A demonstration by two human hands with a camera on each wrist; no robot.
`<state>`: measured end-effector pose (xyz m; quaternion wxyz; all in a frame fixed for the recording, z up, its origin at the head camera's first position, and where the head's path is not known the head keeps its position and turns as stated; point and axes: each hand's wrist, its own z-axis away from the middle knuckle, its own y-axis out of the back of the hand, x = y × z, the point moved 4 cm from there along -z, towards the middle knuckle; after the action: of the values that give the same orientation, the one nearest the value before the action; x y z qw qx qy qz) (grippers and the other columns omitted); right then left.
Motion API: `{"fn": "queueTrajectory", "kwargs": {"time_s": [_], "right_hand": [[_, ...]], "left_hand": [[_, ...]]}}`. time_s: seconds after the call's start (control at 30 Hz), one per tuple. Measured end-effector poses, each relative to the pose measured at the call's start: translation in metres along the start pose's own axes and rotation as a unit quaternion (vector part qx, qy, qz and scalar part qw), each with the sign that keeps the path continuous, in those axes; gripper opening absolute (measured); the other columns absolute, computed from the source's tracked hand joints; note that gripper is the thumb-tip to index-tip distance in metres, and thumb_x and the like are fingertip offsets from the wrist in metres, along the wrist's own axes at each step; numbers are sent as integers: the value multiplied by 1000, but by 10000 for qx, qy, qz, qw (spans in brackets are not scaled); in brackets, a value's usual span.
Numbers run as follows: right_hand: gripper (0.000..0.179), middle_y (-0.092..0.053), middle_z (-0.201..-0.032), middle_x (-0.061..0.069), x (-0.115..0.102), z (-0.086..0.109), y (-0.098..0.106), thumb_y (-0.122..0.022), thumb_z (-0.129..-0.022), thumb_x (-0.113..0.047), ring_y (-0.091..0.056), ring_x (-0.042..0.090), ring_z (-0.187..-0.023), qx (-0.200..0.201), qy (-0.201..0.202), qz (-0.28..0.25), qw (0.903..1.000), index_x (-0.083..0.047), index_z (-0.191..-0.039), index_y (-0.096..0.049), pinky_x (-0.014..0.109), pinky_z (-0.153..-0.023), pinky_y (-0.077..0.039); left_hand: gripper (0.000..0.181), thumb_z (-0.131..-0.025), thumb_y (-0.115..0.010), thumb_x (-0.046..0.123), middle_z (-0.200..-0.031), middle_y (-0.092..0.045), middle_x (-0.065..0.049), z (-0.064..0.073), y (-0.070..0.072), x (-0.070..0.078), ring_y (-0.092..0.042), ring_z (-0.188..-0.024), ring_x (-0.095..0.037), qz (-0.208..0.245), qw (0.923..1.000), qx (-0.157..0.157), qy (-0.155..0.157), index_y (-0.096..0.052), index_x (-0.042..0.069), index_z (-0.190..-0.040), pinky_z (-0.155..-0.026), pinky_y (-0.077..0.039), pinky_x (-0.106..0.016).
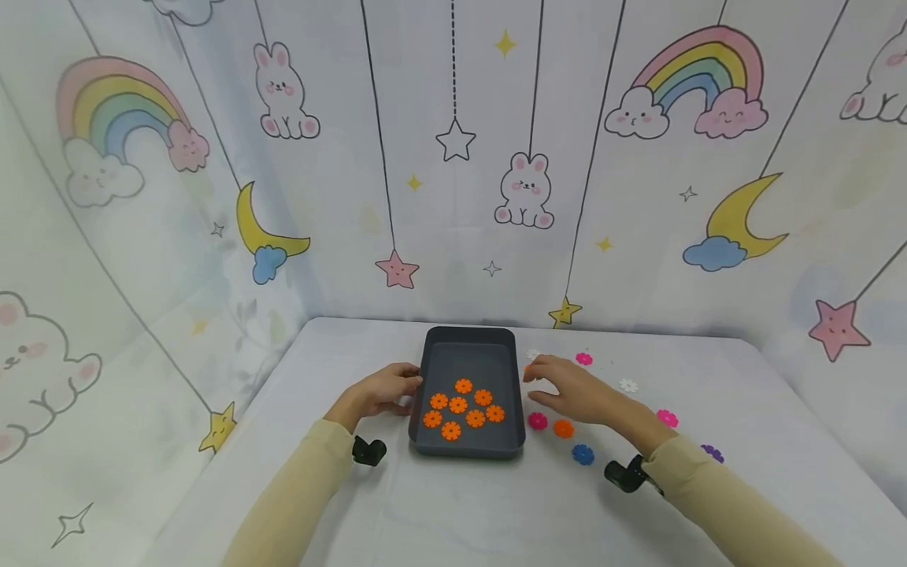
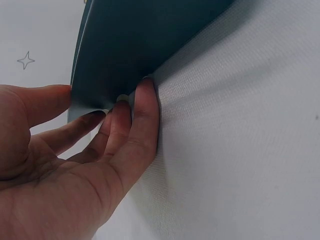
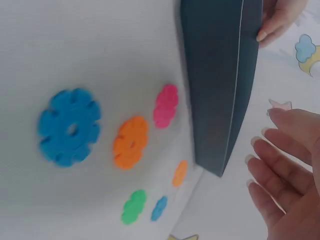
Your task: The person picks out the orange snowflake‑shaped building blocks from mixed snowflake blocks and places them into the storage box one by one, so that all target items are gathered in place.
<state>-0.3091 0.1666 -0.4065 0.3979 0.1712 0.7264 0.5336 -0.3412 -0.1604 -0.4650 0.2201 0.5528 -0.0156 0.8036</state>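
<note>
A dark grey rectangular tray (image 1: 468, 450) lies on the white-covered table, with several orange flower-shaped discs (image 1: 458, 405) inside it. My left hand (image 1: 386, 387) is at the tray's left side; in the left wrist view its fingertips (image 2: 146, 92) rest against the outer wall and the thumb touches the edge. Just beyond the tray's right side is my right hand (image 1: 574, 390), its fingers loosely bent with nothing between them. The right wrist view shows these fingers (image 3: 272, 175) apart from the tray wall (image 3: 212, 90).
Right of the tray lie loose flower discs: a pink one (image 1: 538, 421), an orange one (image 1: 563, 428) and a blue one (image 1: 583, 454). Farther right are another pink disc (image 1: 667, 418), a white one (image 1: 628, 385) and a purple one (image 1: 712, 453). A patterned curtain (image 1: 453, 236) hangs behind the table.
</note>
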Motion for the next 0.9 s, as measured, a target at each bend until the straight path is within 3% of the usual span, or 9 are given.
{"fn": "queueTrajectory", "kwargs": {"time_s": [0.2, 0.5, 0.9], "right_hand": [[22, -68, -107, 6, 17, 27, 5, -74, -95, -15, -63, 25, -99, 146, -261, -420, 9987, -4, -114, -69, 48, -87, -57], [25, -67, -91, -2, 43, 57, -5, -76, -93, -16, -59, 13, -82, 423, -849, -987, 9906, 2, -110, -70, 21, -68, -53], [24, -65, -89, -2, 55, 61, -30, -79, -89, -14, -59, 16, -82, 155, -1202, -1531, 9808, -2, -108, -71, 21, -70, -53]], "left_hand": [[50, -109, -51, 17, -147, -50, -23, 1, 1, 0, -54, -127, -35, -15, 10000, 40, 26, -38, -2, -153, -89, -58, -46], [50, -108, -52, 18, -147, -49, -22, 2, 1, 0, -55, -126, -35, -100, 9999, 79, 47, -39, -2, -153, -90, -58, -47], [51, -108, -51, 18, -148, -48, -23, 0, 0, -1, -53, -127, -35, -54, 10000, 64, 16, -38, -2, -153, -88, -59, -45]]}}
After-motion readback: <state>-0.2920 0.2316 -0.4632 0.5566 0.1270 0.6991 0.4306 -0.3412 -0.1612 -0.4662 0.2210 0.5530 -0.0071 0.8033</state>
